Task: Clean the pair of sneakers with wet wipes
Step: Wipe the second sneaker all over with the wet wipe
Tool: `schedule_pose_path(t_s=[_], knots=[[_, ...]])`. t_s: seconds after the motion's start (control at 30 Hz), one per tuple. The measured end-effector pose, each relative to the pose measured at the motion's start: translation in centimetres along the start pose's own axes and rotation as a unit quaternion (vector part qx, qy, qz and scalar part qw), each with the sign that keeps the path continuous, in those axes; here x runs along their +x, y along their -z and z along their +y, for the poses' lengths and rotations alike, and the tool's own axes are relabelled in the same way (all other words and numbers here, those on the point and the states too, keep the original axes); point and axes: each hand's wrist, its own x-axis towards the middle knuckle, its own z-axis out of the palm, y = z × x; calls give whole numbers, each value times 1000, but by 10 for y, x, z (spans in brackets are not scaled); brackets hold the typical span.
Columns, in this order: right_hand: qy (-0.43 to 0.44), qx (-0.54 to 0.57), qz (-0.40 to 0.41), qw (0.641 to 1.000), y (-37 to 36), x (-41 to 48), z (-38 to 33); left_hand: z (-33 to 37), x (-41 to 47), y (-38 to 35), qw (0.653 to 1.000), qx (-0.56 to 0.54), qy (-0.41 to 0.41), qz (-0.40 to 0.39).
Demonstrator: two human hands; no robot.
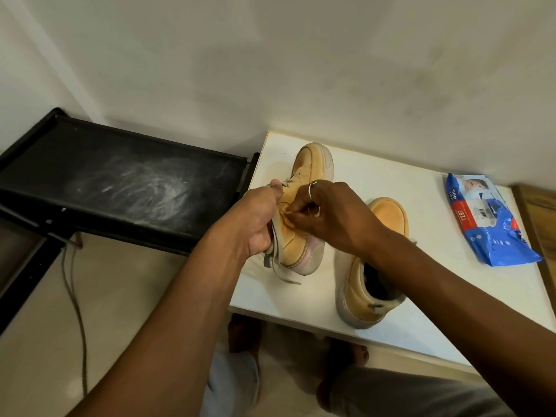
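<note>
Left hand (255, 219) grips a matte tan sneaker (301, 242), tilted over the smooth white table's (436, 266) left edge. Right hand (334, 215) pinches a small pale wad (288, 212) against it. Second sneaker (358, 293) stands at the front edge, glossy blue wipes pack (487, 218) by the right edge, dusty black rack (120, 182) alongside.

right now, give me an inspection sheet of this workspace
surface: white table, set against the wall
job's things: held sneaker tipped on its side over the table; second sneaker standing on it; wipes pack lying at the right end
clutter: nothing seen
grippers: left hand grips the held sneaker; right hand pinches a small pale wad, likely a wipe, against it
cables: cord trails on the floor, left
surroundings: dusty black rack left; white wall behind
</note>
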Motion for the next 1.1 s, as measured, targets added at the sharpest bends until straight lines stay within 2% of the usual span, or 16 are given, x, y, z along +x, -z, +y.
schedule_pose_path(t_s=[0.13,0.17,0.33,0.5,0.63,0.83,0.93,1.1], knots=[[7,16,-97,995,-1,-1,-2,0,2,1,1000,-1,5,-1],[3,10,-93,996,0,0,0,0,2,0,1000,0,4,0],[-4,-18,25,1000,-1,2,7,0,0,-2,1000,1,2,1],[26,-59,-3,998,-3,0,7,1,0,-1,1000,8,5,7],[43,-94,5,995,-3,0,4,1,0,-1,1000,9,4,8],[95,-61,-71,991,-7,-5,-5,1,3,4,999,20,10,24],[63,-55,-37,996,-7,-6,-3,1,2,3,999,25,5,19],[8,-98,74,992,-8,3,7,0,-3,0,1000,24,-1,6]])
